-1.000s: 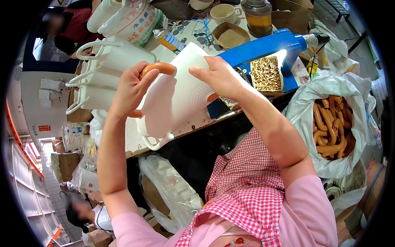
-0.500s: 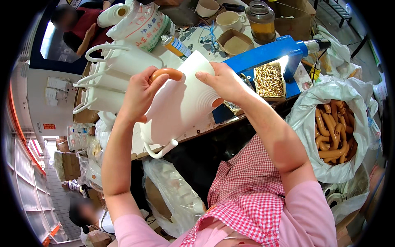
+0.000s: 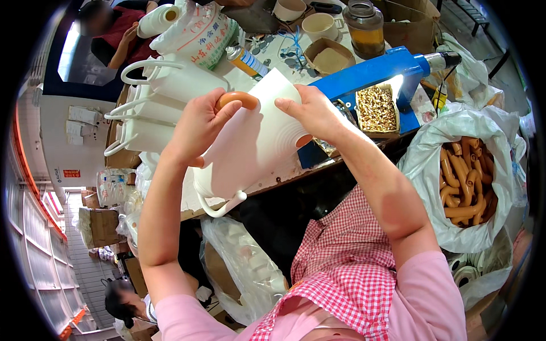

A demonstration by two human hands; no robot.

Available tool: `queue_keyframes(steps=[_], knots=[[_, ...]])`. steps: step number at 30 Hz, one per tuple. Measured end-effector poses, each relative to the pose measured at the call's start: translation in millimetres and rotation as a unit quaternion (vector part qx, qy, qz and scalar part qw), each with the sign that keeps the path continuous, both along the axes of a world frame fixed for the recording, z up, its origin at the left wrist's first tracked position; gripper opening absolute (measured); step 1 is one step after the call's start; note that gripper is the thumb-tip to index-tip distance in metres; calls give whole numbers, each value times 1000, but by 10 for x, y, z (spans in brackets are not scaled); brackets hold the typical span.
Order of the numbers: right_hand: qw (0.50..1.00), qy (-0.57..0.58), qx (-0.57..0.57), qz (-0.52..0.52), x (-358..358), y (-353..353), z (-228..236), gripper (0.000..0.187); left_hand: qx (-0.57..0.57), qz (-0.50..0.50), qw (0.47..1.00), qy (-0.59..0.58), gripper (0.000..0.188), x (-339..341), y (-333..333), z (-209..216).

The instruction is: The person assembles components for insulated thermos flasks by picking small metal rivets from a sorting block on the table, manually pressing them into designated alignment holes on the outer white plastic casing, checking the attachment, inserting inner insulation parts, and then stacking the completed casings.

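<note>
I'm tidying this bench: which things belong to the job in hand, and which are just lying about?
Job in hand:
white vessel
held brown handle
likely also bagged brown handles, blue machine, gold-coloured pieces

Apparently lying about:
spray can
glass jar
beige cup

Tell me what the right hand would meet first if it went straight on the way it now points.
The right hand would likely meet the white vessel first, since it touches it; beyond the vessel's edge, the spray can seems in line, though depth is unclear.
</note>
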State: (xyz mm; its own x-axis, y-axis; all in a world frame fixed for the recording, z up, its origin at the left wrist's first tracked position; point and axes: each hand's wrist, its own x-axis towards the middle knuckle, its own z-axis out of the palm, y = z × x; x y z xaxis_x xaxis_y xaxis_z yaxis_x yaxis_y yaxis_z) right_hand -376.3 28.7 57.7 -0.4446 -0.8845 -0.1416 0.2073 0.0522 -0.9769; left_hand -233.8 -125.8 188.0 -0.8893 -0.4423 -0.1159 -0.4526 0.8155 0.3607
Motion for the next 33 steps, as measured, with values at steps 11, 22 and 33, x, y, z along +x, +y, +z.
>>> queue_keyframes(steps=[11,22,33], knots=[[1000,10,8,-13,14,-21,-32,53,-116,8,992,-42,36,-37,116,-8],[999,28,-30,-19,-2,-49,-96,52,-112,5,993,-19,36,-35,68,-79],[999,31,-8,-36,-97,88,-28,50,-128,-16,992,6,30,-87,93,-181]])
